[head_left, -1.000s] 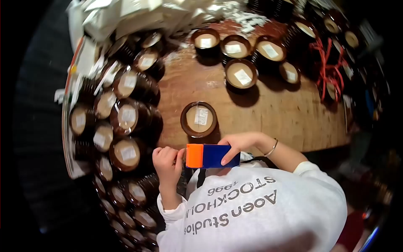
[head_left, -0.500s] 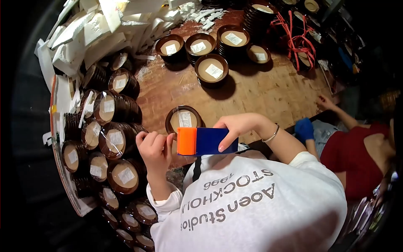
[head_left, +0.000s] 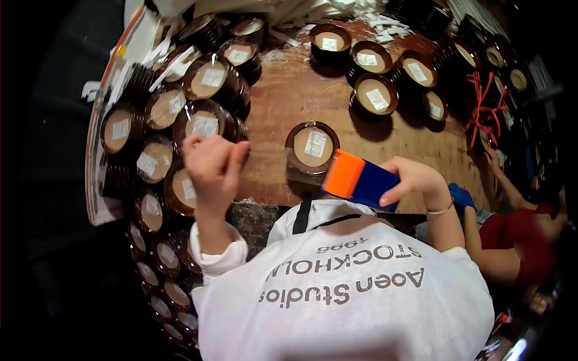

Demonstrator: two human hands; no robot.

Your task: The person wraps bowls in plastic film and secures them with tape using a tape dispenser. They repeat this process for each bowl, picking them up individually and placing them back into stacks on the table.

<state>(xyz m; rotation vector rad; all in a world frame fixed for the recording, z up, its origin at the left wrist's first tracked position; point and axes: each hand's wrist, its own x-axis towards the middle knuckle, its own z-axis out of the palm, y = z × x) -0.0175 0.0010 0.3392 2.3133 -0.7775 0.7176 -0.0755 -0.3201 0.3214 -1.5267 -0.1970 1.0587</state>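
My right hand [head_left: 412, 180] grips the blue end of a tape dispenser [head_left: 361, 179], whose orange, toothed end points left. Just beyond that end stands a stack of brown dishes [head_left: 313, 146] with a tan centre and a white printed label, clear film showing around its side. Off to the left, my left hand [head_left: 212, 168] is closed with the thumb up, in front of the wrapped dish stacks. Whether its curled fingers hold anything is hidden. The dispenser and the left hand are well apart.
Several wrapped dish stacks [head_left: 206, 78] crowd the left side. More stacks [head_left: 376, 96] stand at the back of the wooden table [head_left: 277, 102]. White foam pieces [head_left: 388, 27] lie behind. Red straps [head_left: 484, 111] and a person in red [head_left: 512, 240] with a blue glove [head_left: 461, 196] are at right.
My left hand has moved left, away from the dispenser's toothed end. The dispenser has tilted, its blue end now lower. The whole view has shifted, so the table appears further right.
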